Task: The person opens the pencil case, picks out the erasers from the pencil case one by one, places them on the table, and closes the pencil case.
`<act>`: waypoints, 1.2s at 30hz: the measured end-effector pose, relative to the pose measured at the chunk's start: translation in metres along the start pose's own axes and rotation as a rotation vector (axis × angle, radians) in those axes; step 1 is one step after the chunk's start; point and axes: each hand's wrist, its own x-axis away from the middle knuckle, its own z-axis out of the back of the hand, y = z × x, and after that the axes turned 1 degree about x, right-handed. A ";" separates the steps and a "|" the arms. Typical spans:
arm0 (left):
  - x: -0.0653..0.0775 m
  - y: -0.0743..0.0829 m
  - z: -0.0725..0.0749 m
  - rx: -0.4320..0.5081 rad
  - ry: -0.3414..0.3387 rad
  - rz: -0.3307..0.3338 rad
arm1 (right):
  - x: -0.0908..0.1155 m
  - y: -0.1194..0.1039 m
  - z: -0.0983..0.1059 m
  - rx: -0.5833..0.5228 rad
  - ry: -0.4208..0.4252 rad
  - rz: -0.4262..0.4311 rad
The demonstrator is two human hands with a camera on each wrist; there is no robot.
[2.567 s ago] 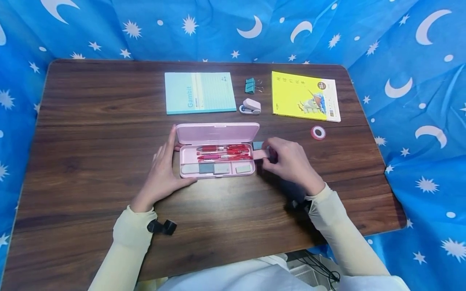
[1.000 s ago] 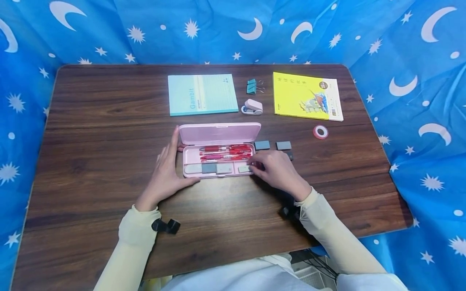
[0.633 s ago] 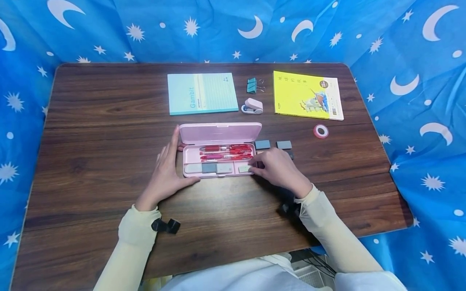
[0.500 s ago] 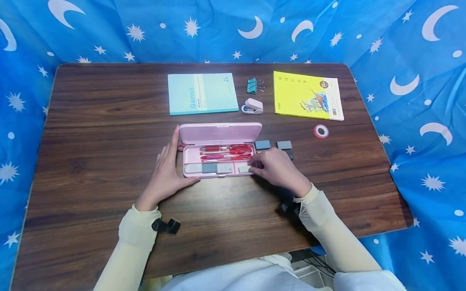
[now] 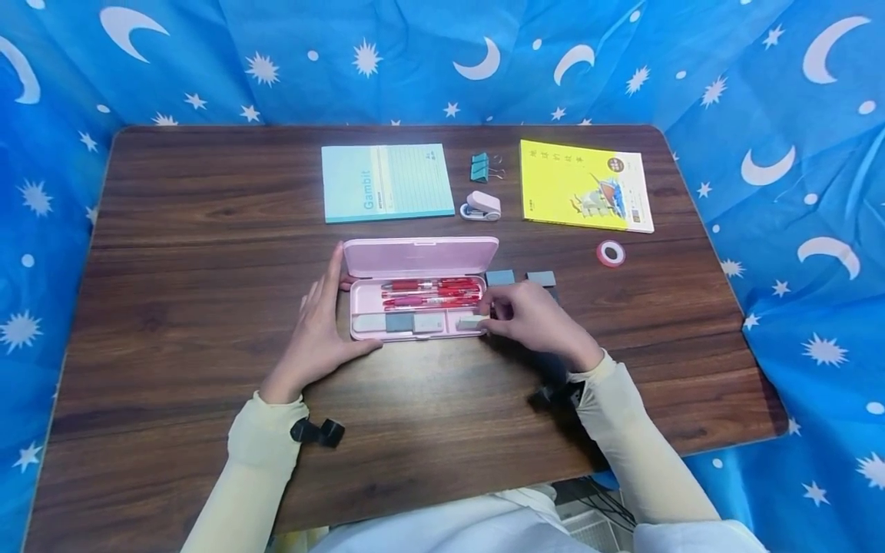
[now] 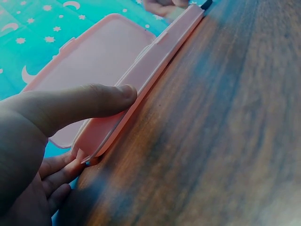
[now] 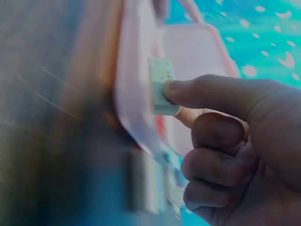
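A pink pencil case (image 5: 422, 259) stands with its lid raised on the wooden table. Several red pens (image 5: 430, 294) lie in its long compartment; in the front tray are a white eraser (image 5: 369, 322), a grey one and another pale one. My left hand (image 5: 314, 342) holds the case's left end, thumb (image 6: 110, 99) along the front wall and fingers behind. At the right end, my right hand (image 5: 539, 319) pinches a pale green eraser (image 7: 161, 70) between thumb and index finger, over the small right compartment. Its other fingers are curled into the palm.
Grey-blue blocks (image 5: 500, 277) lie just right of the case, partly hidden by the right hand. Behind stand a pink mini stapler (image 5: 482, 205), a teal binder clip (image 5: 480, 167), a light blue notebook (image 5: 387, 183) and a yellow book (image 5: 581, 184). A red tape roll (image 5: 611, 253) lies at right.
My right hand has left a pale block beside the case's right end and moved to the small compartment. The pale green eraser there now sits tilted in its fingers. My left hand keeps its hold.
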 end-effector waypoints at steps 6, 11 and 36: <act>0.000 0.001 0.001 -0.006 0.008 -0.004 | 0.023 0.018 0.033 -0.008 0.041 -0.038; -0.001 0.003 0.003 -0.006 0.002 -0.010 | 0.043 0.037 0.051 0.028 -0.046 -0.105; -0.001 0.001 -0.002 -0.008 0.008 -0.002 | 0.049 0.062 0.040 0.235 -0.013 -0.217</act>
